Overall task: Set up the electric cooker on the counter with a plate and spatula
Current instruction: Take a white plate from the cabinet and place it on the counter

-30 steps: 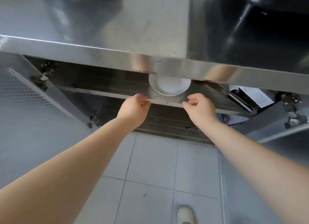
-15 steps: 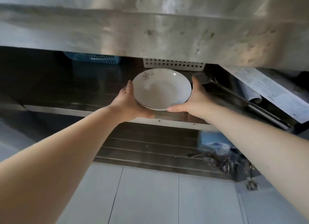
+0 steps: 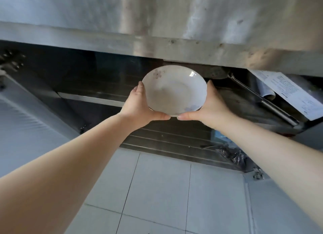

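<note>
Since half a second ago, both hands have drawn the plate (image 3: 174,89) clear of the shelf (image 3: 90,98). Left hand (image 3: 138,108) and right hand (image 3: 209,108) grip opposite rims, plate between them. Risk: the rim may strike the worktop (image 3: 174,48) edge above if raised early. Count: possibly two stacked plates; one spatula (image 3: 253,94) beyond the right hand.

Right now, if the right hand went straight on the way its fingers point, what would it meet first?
Probably the spatula blade just beyond the right hand, behind the plate; depth is unclear.
</note>
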